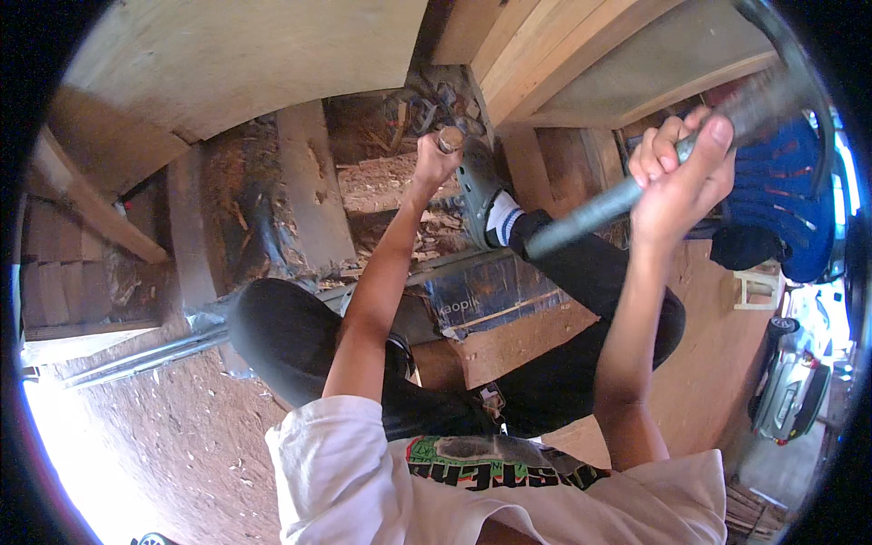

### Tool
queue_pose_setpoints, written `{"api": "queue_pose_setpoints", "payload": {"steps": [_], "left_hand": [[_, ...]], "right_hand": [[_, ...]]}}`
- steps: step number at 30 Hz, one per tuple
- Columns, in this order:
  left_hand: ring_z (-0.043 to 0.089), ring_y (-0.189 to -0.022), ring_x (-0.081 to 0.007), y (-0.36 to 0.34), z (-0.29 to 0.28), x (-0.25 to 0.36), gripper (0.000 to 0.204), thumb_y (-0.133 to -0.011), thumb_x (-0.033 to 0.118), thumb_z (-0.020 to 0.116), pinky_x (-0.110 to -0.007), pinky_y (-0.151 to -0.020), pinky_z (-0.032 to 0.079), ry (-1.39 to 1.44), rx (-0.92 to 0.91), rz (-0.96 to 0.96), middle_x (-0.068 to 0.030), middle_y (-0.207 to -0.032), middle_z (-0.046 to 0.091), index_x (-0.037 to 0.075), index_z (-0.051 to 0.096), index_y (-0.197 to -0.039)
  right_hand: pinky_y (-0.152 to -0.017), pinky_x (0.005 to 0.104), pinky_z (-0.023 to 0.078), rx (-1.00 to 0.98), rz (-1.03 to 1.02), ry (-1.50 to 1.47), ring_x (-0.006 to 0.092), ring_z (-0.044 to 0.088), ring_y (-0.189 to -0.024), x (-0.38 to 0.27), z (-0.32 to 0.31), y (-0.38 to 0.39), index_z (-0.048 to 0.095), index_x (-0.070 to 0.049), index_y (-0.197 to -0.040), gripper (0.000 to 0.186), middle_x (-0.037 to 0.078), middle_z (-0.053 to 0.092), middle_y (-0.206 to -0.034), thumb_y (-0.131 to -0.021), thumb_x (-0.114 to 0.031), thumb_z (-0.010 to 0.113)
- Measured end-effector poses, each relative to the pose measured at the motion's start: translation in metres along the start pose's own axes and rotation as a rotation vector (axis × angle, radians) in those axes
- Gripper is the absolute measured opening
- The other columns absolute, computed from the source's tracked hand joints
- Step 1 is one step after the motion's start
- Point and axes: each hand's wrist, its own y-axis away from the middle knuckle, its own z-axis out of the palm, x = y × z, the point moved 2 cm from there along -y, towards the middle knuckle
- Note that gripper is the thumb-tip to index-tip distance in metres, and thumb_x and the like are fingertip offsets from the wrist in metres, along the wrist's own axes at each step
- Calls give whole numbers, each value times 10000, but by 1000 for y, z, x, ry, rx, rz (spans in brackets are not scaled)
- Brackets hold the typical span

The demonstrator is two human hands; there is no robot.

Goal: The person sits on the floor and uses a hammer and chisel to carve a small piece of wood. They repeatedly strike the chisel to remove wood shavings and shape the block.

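My left hand (436,167) is closed around a short upright handle whose round tan end (449,138) shows above the fist. The lower part of that tool is hidden, so its kind cannot be told. Raised on the right, my right hand (681,173) grips a long grey-green bar (590,216). One end slants down toward my knee; the other, thicker and smeared by motion, points up and right. The bar is apart from the tan handle. My foot in a grey-green clog (476,191) rests just right of my left fist.
Wooden beams (313,186) and a large pale board (245,54) lie ahead, with wood chips (381,182) between. Planks (545,54) rise at the upper right. A blue plastic chair (772,195) and a small wooden stool (758,288) stand right; a car (792,400) is farther off.
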Motion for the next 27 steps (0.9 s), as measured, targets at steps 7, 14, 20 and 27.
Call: {"api": "queue_pose_setpoints", "payload": {"steps": [7, 14, 20, 27], "left_hand": [[543, -607, -85, 1, -2, -4, 145, -751, 120, 689, -321, -561, 472, -40, -48, 156, -58, -612, 589, -14, 637, -733], [565, -533, -199, -18, -2, 9, 265, -742, 217, 748, -353, -555, 478, -182, -9, 186, -134, -612, 620, -11, 619, -702], [556, -614, -131, -34, 5, -2, 126, -762, 117, 705, -302, -614, 470, -73, -148, 168, -9, -666, 623, 47, 604, -737], [482, -576, -64, -83, 8, -14, 173, -722, 105, 681, -293, -560, 436, -177, -35, 259, 27, -593, 582, 54, 575, -595]], "right_hand": [[-522, 328, 427, -459, 205, 905, 148, 528, -537, 176, -9, 110, 604, -8, -929, 355, 27, 526, -601, -959, -358, 557], [-385, 221, 300, -410, 895, 420, 42, 372, -443, 167, -55, 149, 506, -90, -897, 378, -54, 398, -596, -944, -459, 573], [-396, 213, 289, -92, 1097, 161, 35, 342, -441, 187, -16, 166, 471, -106, -865, 418, -59, 383, -596, -926, -504, 583], [-388, 196, 237, 214, 1230, 70, 18, 320, -429, 202, -15, 169, 430, -147, -821, 419, -81, 337, -573, -923, -527, 573]]}}
